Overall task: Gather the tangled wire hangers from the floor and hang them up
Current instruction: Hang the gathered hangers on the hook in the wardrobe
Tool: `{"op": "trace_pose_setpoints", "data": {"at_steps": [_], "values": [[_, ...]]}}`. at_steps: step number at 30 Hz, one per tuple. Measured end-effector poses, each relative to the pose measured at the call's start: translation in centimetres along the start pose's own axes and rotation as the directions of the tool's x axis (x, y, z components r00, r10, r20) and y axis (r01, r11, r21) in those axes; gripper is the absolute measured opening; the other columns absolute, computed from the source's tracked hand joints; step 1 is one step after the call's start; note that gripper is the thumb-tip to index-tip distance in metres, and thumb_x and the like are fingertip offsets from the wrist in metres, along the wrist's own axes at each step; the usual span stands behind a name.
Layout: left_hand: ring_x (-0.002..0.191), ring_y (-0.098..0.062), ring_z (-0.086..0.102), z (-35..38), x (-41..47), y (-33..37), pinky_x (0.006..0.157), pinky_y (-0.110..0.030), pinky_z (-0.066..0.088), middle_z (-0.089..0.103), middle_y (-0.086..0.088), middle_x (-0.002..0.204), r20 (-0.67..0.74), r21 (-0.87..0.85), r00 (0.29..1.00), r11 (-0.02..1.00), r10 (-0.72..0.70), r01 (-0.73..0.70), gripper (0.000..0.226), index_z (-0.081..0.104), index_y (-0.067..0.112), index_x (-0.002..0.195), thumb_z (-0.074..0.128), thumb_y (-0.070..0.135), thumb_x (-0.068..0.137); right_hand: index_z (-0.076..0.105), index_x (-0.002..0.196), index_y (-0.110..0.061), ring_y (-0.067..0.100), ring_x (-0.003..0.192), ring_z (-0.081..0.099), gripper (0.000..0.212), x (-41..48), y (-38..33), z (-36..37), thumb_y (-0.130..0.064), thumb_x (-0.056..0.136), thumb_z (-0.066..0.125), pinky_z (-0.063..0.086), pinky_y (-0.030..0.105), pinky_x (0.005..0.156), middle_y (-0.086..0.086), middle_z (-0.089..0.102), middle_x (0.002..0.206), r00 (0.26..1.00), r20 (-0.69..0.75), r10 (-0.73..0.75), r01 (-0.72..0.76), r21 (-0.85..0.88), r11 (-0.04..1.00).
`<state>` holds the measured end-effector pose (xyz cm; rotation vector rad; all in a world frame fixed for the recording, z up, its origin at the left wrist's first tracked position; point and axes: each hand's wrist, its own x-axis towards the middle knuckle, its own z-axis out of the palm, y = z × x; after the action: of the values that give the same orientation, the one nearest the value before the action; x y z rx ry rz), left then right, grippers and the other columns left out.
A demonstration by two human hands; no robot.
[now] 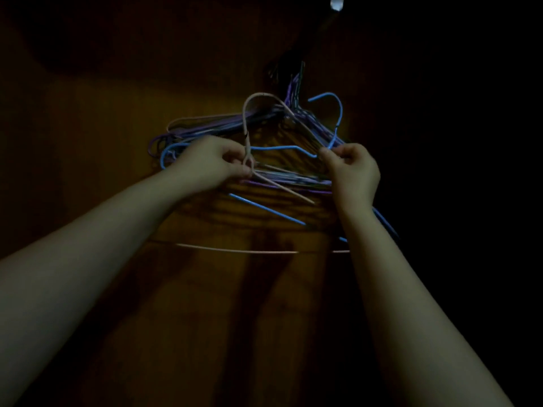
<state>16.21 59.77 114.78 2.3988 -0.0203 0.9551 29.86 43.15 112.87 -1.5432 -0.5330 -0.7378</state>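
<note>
A tangled bundle of wire hangers (223,127) in purple, blue and dark colours hangs in front of a dim brown wooden surface. A pink hanger (264,96) stands out, its hook curving up and its bottom bar (235,248) low across the view. My left hand (214,163) pinches the pink hanger at its twisted neck. A blue hanger (338,108) has its hook at the upper right. My right hand (352,168) grips the blue hanger's neck just below that hook. One blue wire (264,208) slants down between my arms.
The scene is very dark. More hanger hooks bunch on a dark rod or hook (291,69) above the bundle. A small bright patch (336,2) shows at the top edge. The right side is black and nothing can be made out there.
</note>
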Motion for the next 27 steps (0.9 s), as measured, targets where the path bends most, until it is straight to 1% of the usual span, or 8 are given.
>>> {"op": "trace_pose_setpoints", "data": {"at_steps": [3, 6, 9, 12, 15, 19, 24, 27], "values": [[0.054, 0.007, 0.057, -1.1, 1.7, 0.6, 0.055, -0.005, 0.044, 0.057, 0.004, 0.069, -0.018, -0.060, 1.000, 0.998, -0.015, 0.013, 0.013, 0.066, 0.006, 0.097, 0.059, 0.002, 0.087, 0.058, 0.079, -0.021, 0.007, 0.066, 0.055, 0.020, 2.9, -1.3, 1.1, -0.036, 0.081, 0.071, 0.038, 0.015, 0.056, -0.006, 0.059, 0.072, 0.997, -0.052, -0.052, 0.050, -0.029, 0.998], [0.050, 0.011, 0.055, -2.3, 3.5, 1.0, 0.052, -0.002, 0.042, 0.057, 0.003, 0.071, -0.059, -0.064, 0.998, 0.998, -0.025, 0.021, 0.015, 0.064, 0.008, 0.099, 0.056, 0.001, 0.089, 0.058, 0.076, -0.025, 0.016, 0.076, 0.064, 0.021, 5.7, -2.2, 2.3, -0.040, 0.079, 0.071, 0.052, 0.034, 0.076, -0.005, 0.065, 0.074, 0.988, -0.121, -0.095, 0.095, -0.006, 0.995], [0.050, 0.008, 0.055, -3.3, 5.0, 1.5, 0.049, -0.001, 0.040, 0.056, 0.003, 0.071, -0.112, -0.029, 0.994, 0.999, -0.018, 0.015, 0.013, 0.063, 0.010, 0.097, 0.057, 0.002, 0.088, 0.055, 0.072, -0.029, 0.018, 0.079, 0.064, 0.021, 7.8, -3.4, 3.2, -0.042, 0.078, 0.070, 0.050, 0.047, 0.085, -0.012, 0.057, 0.066, 0.979, -0.163, -0.120, 0.121, 0.001, 0.993], [0.067, -0.001, 0.053, -4.2, 6.4, 1.6, 0.059, -0.004, 0.039, 0.056, 0.006, 0.075, -0.136, 0.067, 0.991, 0.998, 0.017, -0.008, 0.014, 0.065, 0.013, 0.098, 0.060, 0.006, 0.087, 0.055, 0.077, -0.026, 0.015, 0.078, 0.060, 0.020, 9.4, -4.7, 4.1, -0.039, 0.081, 0.069, 0.048, 0.047, 0.090, -0.015, 0.052, 0.065, 0.972, -0.178, -0.151, 0.154, 0.002, 0.988], [0.083, -0.010, 0.054, -4.6, 7.3, 1.4, 0.076, -0.021, 0.041, 0.059, 0.004, 0.085, -0.139, 0.128, 0.990, 0.992, 0.020, -0.002, 0.013, 0.065, 0.019, 0.096, 0.060, 0.010, 0.087, 0.053, 0.075, -0.029, 0.011, 0.075, 0.057, 0.020, 10.0, -5.5, 5.3, -0.039, 0.083, 0.068, 0.047, 0.047, 0.090, -0.015, 0.051, 0.066, 0.977, -0.139, -0.163, 0.168, 0.029, 0.985], [0.070, 0.000, 0.049, -4.3, 7.4, 0.8, 0.060, -0.013, 0.033, 0.055, 0.008, 0.077, -0.132, 0.122, 0.991, 0.992, -0.016, 0.033, 0.010, 0.064, 0.018, 0.093, 0.060, 0.011, 0.088, 0.049, 0.067, -0.032, 0.013, 0.073, 0.059, 0.026, 9.2, -4.6, 6.9, -0.039, 0.081, 0.069, 0.048, 0.049, 0.087, -0.012, 0.054, 0.065, 0.983, -0.045, -0.180, 0.181, 0.024, 0.983], [0.071, -0.006, 0.053, -3.7, 6.8, -0.1, 0.059, -0.014, 0.040, 0.057, 0.004, 0.076, -0.083, 0.051, 0.994, 0.996, -0.072, 0.077, 0.011, 0.064, 0.014, 0.094, 0.057, 0.007, 0.089, 0.050, 0.068, -0.033, 0.016, 0.074, 0.057, 0.024, 7.7, -2.3, 7.5, -0.039, 0.082, 0.069, 0.047, 0.048, 0.084, -0.013, 0.052, 0.062, 0.977, -0.042, -0.208, 0.208, -0.001, 0.978], [0.070, -0.003, 0.051, -3.4, 6.6, -0.2, 0.056, -0.011, 0.039, 0.057, 0.005, 0.078, -0.057, 0.032, 0.993, 0.994, -0.104, 0.106, 0.012, 0.063, 0.017, 0.094, 0.055, 0.008, 0.090, 0.055, 0.076, -0.030, 0.015, 0.083, 0.057, 0.019, 7.3, -2.2, 7.2, -0.044, 0.084, 0.065, 0.038, 0.036, 0.088, -0.013, 0.056, 0.070, 0.972, -0.044, -0.232, 0.230, -0.061, 0.971]]}}
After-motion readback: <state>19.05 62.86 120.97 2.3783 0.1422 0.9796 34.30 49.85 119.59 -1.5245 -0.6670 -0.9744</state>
